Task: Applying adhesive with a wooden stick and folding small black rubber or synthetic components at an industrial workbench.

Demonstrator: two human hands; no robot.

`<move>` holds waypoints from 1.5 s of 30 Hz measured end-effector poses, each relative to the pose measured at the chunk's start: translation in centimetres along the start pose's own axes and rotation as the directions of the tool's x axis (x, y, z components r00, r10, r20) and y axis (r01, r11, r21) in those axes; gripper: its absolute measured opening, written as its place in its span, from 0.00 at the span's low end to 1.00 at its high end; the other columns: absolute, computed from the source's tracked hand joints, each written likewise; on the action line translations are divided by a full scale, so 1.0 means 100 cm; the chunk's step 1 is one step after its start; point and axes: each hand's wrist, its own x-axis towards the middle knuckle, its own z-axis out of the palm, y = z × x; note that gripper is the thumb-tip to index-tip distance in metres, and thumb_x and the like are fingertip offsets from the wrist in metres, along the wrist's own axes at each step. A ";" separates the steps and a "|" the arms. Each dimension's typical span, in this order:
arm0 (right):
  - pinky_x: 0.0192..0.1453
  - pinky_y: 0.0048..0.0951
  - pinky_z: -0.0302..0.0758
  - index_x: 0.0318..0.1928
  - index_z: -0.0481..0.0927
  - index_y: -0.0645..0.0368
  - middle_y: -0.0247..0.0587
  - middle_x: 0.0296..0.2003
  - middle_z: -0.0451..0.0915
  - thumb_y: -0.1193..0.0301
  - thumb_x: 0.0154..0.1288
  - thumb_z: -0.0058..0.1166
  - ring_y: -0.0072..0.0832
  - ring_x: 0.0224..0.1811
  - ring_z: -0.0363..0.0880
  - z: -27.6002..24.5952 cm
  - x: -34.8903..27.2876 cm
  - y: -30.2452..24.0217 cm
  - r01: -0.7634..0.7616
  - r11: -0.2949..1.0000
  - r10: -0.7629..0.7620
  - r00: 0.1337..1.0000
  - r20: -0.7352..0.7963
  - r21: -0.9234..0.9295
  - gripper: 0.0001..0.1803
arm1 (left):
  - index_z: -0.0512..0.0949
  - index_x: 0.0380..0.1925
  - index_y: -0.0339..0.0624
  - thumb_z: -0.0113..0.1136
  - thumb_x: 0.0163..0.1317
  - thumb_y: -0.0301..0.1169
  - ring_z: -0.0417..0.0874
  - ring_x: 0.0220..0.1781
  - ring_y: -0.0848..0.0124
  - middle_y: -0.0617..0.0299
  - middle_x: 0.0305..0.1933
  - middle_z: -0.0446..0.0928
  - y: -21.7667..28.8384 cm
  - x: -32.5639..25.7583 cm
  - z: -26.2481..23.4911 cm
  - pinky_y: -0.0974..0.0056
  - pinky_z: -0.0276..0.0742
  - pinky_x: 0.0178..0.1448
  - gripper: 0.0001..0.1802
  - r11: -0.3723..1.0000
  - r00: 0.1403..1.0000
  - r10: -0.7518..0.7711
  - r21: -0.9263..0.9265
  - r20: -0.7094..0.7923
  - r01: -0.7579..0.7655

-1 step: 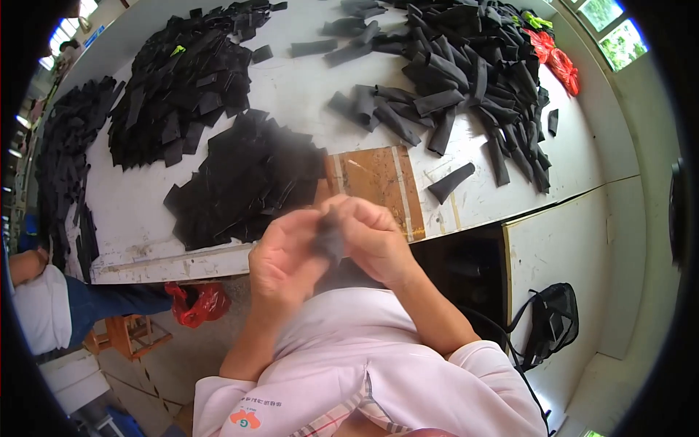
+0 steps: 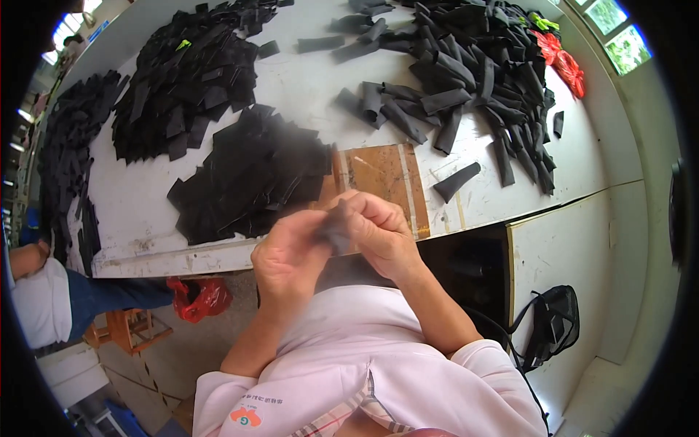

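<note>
My left hand (image 2: 290, 247) and my right hand (image 2: 381, 234) meet in front of my body, just off the table's front edge. Pinched between their fingertips is a small black fabric piece (image 2: 336, 230), blurred by motion. Its exact shape I cannot make out. Beyond my left hand lies a heap of flat black fabric pieces (image 2: 251, 175). A worn brown board (image 2: 378, 178) with pale strips is set on the table behind my right hand. To its right rests a single rolled, tube-like black piece (image 2: 457, 182).
On the white table (image 2: 298, 87), more black pieces (image 2: 186, 80) are heaped at the far left, with tube-like ones (image 2: 466, 80) piled right. Red plastic bags (image 2: 559, 62) lie behind those. Another person's arm (image 2: 29, 258) shows at left, near a hanging red bag (image 2: 200, 297).
The view has shifted slightly. Both hands stay together; the black fabric piece between the fingertips has turned a little and shows a different outline.
</note>
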 end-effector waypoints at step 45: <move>0.26 0.36 0.68 0.26 0.71 0.61 0.42 0.20 0.72 0.73 0.53 0.53 0.41 0.23 0.72 -0.022 0.047 -0.034 0.380 0.214 -0.198 0.919 0.341 -0.900 0.06 | 0.76 0.34 0.34 0.61 0.51 0.24 0.77 0.39 0.75 0.56 0.35 0.77 -0.003 0.071 0.009 0.70 0.73 0.45 0.10 0.904 0.990 0.086 -0.426 0.113 -0.030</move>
